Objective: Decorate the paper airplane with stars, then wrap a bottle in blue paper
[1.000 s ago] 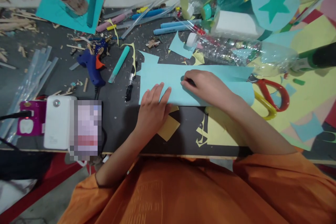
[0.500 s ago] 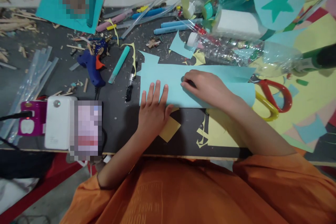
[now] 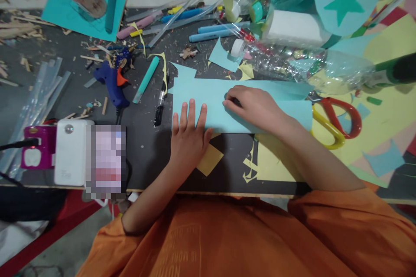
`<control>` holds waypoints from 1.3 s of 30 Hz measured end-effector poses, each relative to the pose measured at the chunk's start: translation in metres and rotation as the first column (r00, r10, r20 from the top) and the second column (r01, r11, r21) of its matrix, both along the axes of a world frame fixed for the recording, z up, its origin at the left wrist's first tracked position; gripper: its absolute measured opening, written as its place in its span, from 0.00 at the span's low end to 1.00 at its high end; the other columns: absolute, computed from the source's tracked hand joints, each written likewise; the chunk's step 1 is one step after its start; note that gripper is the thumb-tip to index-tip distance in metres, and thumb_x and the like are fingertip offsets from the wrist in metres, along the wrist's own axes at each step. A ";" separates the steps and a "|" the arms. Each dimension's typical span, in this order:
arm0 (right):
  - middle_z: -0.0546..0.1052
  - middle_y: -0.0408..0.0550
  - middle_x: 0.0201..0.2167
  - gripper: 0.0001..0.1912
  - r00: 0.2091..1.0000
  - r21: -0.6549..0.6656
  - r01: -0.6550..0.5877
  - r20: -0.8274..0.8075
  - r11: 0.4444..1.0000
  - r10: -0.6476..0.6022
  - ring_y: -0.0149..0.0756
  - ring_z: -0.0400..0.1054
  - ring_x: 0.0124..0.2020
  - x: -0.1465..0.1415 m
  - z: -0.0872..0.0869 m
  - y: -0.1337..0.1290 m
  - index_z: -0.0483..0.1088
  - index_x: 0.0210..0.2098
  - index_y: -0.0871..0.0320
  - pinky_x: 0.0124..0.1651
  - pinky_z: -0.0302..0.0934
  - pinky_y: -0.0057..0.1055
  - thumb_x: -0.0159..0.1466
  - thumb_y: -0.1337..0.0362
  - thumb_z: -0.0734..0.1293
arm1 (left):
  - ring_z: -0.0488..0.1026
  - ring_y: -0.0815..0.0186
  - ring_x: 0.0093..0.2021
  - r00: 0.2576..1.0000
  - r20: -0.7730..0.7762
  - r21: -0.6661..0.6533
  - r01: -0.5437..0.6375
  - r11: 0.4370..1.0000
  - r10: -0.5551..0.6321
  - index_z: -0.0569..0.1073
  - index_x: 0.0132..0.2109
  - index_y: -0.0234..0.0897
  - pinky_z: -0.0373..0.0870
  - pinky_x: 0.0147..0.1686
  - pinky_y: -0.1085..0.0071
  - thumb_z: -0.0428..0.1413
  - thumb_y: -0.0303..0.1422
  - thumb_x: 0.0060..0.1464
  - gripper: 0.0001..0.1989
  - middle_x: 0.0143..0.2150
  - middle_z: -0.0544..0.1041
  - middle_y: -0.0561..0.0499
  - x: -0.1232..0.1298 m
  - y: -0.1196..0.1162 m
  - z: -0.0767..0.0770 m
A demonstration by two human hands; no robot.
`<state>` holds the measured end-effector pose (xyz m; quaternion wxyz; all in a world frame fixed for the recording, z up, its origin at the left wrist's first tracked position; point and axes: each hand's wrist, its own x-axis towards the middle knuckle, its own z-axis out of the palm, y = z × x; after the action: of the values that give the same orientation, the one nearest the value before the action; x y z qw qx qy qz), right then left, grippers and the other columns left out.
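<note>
A sheet of light blue paper [image 3: 211,88] lies flat on the dark table, with a loose, slightly raised strip along its upper right. My left hand [image 3: 189,138] rests on its lower left part, fingers spread. Farther right, my right hand [image 3: 251,104] is closed in a pinch over the paper. Something small and dark shows under its fingers, mostly hidden by them. Just left of the sheet are a black pen [image 3: 159,108] and a teal marker [image 3: 147,78]. Scissors [image 3: 355,117] with red and yellow handles lie against the sheet's right end.
A blue glue gun [image 3: 113,88] lies to the left, behind a white power bank [image 3: 72,151] and a phone [image 3: 108,156]. Clear plastic bottles [image 3: 279,58] crowd the back right. Yellow paper [image 3: 279,164] and scraps spread near the front edge. A dark-capped bottle [image 3: 92,2] stands at back left.
The view has shifted very slightly. Both hands stay at nearly the same places on the light blue paper.
</note>
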<state>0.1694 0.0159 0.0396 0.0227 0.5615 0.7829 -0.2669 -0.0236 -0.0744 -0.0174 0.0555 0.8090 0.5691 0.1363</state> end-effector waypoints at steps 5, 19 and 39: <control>0.77 0.54 0.40 0.15 1.000 0.002 0.004 0.031 1.000 -0.004 0.39 0.67 0.35 -0.001 0.001 0.000 0.73 0.37 0.60 0.31 0.47 0.33 0.69 0.62 0.56 | 0.54 0.44 0.74 1.000 0.014 -0.025 -0.002 1.000 0.002 0.58 0.72 0.37 0.54 0.70 0.43 0.42 0.44 0.70 0.29 0.73 0.58 0.34 -0.001 0.001 0.003; 0.77 0.54 0.39 0.15 1.000 0.006 0.002 0.028 1.000 -0.002 0.38 0.65 0.33 -0.001 0.000 0.000 0.72 0.36 0.59 0.30 0.47 0.33 0.69 0.63 0.56 | 0.54 0.38 0.74 0.998 0.052 -0.116 -0.027 0.993 0.034 0.63 0.70 0.41 0.56 0.67 0.37 0.49 0.49 0.66 0.31 0.74 0.54 0.30 -0.004 0.012 0.011; 0.77 0.54 0.40 0.14 0.999 -0.012 0.003 0.049 1.000 -0.002 0.37 0.64 0.33 -0.002 0.003 0.001 0.72 0.36 0.60 0.30 0.46 0.32 0.69 0.63 0.56 | 0.54 0.36 0.73 0.998 -0.055 -0.160 -0.033 0.987 0.025 0.63 0.70 0.36 0.58 0.65 0.37 0.49 0.49 0.66 0.32 0.73 0.55 0.25 -0.001 0.016 0.017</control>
<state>0.1670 0.0166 0.0422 0.0447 0.5687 0.7797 -0.2581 -0.0247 -0.0584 -0.0001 0.1035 0.7969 0.5912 0.0693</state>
